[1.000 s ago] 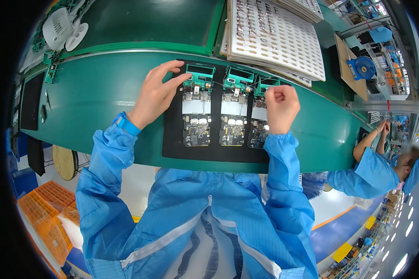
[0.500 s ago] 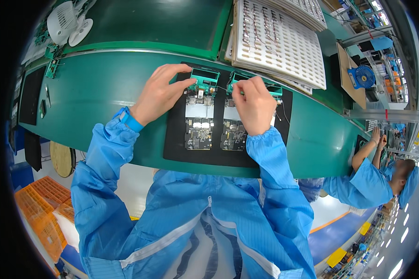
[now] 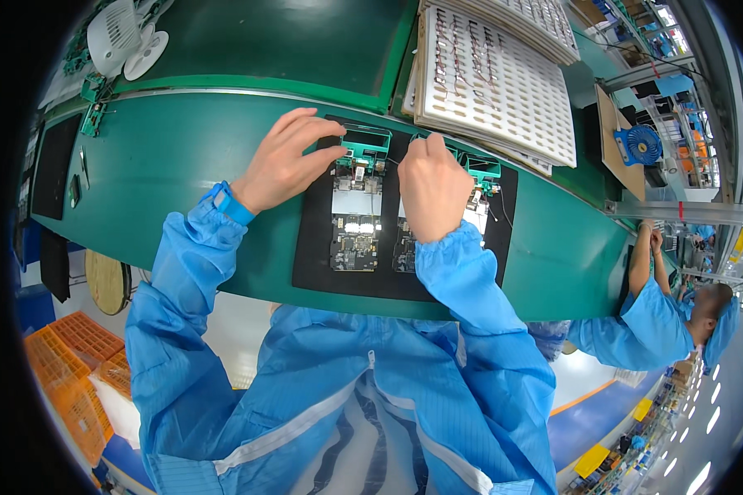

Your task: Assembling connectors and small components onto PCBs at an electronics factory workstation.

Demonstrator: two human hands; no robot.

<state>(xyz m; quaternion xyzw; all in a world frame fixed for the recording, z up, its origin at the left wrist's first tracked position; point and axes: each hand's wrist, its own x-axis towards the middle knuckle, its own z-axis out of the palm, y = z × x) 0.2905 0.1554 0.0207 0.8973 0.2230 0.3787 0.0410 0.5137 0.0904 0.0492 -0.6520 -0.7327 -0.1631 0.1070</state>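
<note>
Two dark circuit boards with green plastic frames at their far ends lie side by side on a black mat [image 3: 314,247]. At the left frame [image 3: 366,140], my left hand [image 3: 287,165] has its thumb and a fingertip at the left edge, a gap between them. My right hand [image 3: 435,188] is pinched closed over the right-hand assembly, hiding much of its board [image 3: 404,247]. Its green frame [image 3: 483,169] shows to the right of the hand. What the right fingertips hold is hidden. The left circuit board [image 3: 355,243] is in plain sight.
Stacked white trays [image 3: 495,91] with rows of slots and small wired parts stand beyond the mat. A white fan [image 3: 115,37] is at the far left, a blue fan [image 3: 638,144] at the right. Another person [image 3: 636,330] works farther right. Orange crates [image 3: 74,371] are at lower left.
My right hand has shifted left and now covers more of the right board, uncovering its frame's right end. My left hand stays by the left frame. The other person's arms have moved.
</note>
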